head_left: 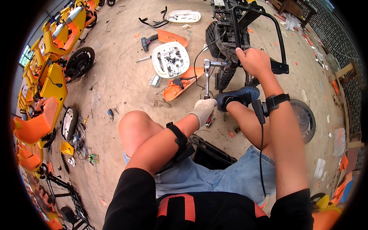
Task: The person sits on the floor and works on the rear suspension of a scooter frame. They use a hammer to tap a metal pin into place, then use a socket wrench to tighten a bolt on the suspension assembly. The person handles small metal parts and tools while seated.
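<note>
My left hand, in a white work glove, grips the lower end of a long silver ratchet wrench that stands nearly upright. The wrench's head meets a socket extension running into the black scooter frame. My right hand, bare, is closed on the frame where the extension enters, beside the coil shock spring. My foot in a blue shoe rests just below the frame. Both forearms wear black straps.
A white tray of parts, orange panels and a cordless drill lie on the concrete ahead. Orange and yellow scooter bodies line the left side. A tyre lies to my right, a black box under my knees.
</note>
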A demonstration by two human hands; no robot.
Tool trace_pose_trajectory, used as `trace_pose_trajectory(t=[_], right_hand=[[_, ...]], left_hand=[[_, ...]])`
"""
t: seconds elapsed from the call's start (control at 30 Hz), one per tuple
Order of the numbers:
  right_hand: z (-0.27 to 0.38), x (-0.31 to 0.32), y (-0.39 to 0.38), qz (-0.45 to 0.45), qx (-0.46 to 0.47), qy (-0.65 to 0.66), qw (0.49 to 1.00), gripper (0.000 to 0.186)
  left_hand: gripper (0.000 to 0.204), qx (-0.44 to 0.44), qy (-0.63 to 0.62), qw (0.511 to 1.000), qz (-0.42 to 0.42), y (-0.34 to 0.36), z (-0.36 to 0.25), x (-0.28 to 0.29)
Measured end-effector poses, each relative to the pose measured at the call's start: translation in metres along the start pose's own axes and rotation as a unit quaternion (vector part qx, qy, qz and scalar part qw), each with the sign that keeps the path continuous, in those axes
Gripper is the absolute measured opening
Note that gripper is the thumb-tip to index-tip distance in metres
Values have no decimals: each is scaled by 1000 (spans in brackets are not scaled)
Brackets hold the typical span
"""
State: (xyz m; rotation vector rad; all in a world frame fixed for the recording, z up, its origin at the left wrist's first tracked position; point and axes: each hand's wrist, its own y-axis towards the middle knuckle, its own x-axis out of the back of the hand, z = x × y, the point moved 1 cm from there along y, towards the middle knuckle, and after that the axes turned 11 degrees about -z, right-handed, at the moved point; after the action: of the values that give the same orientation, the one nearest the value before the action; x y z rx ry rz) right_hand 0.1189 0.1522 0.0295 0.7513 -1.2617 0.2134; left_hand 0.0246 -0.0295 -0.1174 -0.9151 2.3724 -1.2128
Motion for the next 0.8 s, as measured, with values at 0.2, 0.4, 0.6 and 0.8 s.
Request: trace_pose_trajectory(t=[0.2,0.4,0.6,0.8], right_hand=[[-2,5,1,0,5,0,1000,59],[-4,1,2,0,2,7,1000,59],[-3,1,2,-5,-2,12,1000,58],[-3,5,0,-13,-2,17,1000,57]], left_hand=[[18,2,51,998,-36,8,-1,-8],[19,-1,47,999,-25,4,-1,-6],[20,-8,63,997,-39,1,-3,-6],[21,12,46,998,-32,6,0,-8]])
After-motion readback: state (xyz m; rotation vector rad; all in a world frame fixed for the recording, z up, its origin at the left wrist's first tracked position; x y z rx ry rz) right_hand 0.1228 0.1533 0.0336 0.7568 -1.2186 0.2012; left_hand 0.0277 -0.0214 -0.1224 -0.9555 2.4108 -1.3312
